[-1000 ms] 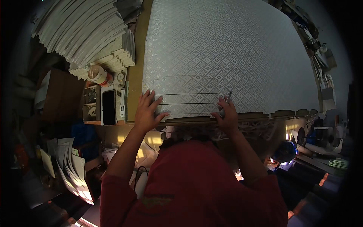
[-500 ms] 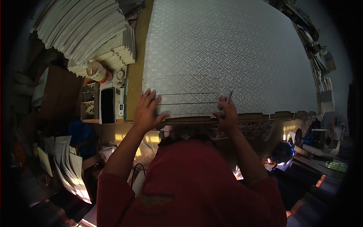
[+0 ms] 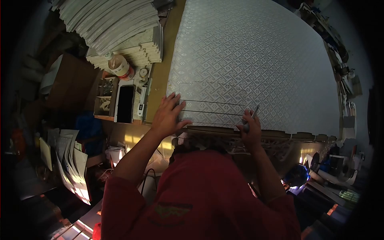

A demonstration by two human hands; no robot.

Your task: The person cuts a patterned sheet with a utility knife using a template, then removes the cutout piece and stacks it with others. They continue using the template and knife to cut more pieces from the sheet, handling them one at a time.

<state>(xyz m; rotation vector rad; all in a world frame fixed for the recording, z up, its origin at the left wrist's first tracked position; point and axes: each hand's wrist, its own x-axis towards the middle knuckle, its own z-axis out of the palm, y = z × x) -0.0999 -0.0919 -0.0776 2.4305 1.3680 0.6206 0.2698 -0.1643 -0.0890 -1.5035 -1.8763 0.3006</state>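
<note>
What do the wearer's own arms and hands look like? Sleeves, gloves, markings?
The left hand and right hand show no gloves; the forearms are bare too. Loose, short red sleeves end around the elbows, part of a red shirt. Its greenish print is too dim to read.

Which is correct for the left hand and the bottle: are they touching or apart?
Apart. The head view shows the left hand on the patterned sheet, with a strip of brown board visible between this hand and the bottle.
</note>
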